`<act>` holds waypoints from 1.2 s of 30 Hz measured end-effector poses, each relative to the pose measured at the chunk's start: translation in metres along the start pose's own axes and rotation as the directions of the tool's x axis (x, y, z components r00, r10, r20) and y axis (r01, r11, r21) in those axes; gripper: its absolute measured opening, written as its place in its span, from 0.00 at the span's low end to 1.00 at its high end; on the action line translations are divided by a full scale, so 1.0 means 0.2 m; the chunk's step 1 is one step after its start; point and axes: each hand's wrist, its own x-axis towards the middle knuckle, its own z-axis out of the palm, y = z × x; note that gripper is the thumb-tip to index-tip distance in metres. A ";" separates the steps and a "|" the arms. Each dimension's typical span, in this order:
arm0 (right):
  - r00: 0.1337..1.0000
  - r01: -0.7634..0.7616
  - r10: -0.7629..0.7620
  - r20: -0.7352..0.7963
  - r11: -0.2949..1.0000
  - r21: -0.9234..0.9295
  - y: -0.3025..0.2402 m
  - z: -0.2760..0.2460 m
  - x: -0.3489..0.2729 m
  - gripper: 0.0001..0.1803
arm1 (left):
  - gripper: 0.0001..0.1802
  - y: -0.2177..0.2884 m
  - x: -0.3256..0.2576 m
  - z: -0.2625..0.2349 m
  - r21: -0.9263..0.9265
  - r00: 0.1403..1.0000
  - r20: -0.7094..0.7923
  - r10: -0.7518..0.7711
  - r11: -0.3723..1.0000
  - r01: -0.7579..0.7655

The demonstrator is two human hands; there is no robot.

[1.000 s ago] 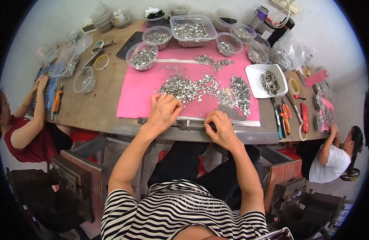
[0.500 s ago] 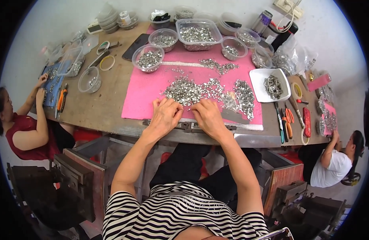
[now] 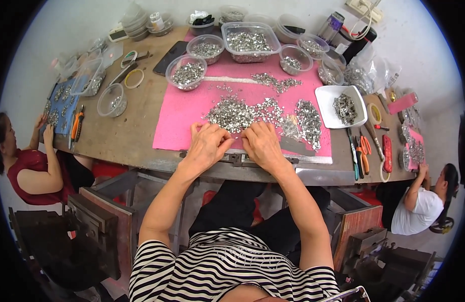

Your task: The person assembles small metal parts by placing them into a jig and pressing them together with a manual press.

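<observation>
Both my hands rest at the near edge of a pink mat (image 3: 179, 118), just in front of a heap of small shiny metal pieces (image 3: 232, 115). My left hand (image 3: 206, 145) has its thumb and fingers drawn together at the heap's near side; whatever is in the pinch is too small to make out. Close beside it, my right hand (image 3: 261, 144) is curled in the same way, its fingertips partly hidden. Below the hands a dark metal bar fixture (image 3: 237, 158) runs along the table edge. Right of the right hand lies another pile of metal pieces (image 3: 308, 126).
Tubs of metal pieces, among them a large clear one (image 3: 248, 43), line the back. A white dish (image 3: 341, 105) stands right, near orange-handled pliers (image 3: 363, 151) and a red knife (image 3: 387, 153). Co-workers sit at the left (image 3: 33, 166) and right (image 3: 418, 206).
My hands stay almost in place, with slight finger movement. The left co-worker's hands have come down and nearer along the blue mat.
</observation>
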 end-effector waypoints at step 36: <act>0.946 -0.322 0.288 0.148 0.876 0.359 0.04 -0.31 -0.27 0.06 | 0.07 0.28 -0.02 0.18 -0.171 0.975 -0.095 0.199 0.962 -0.213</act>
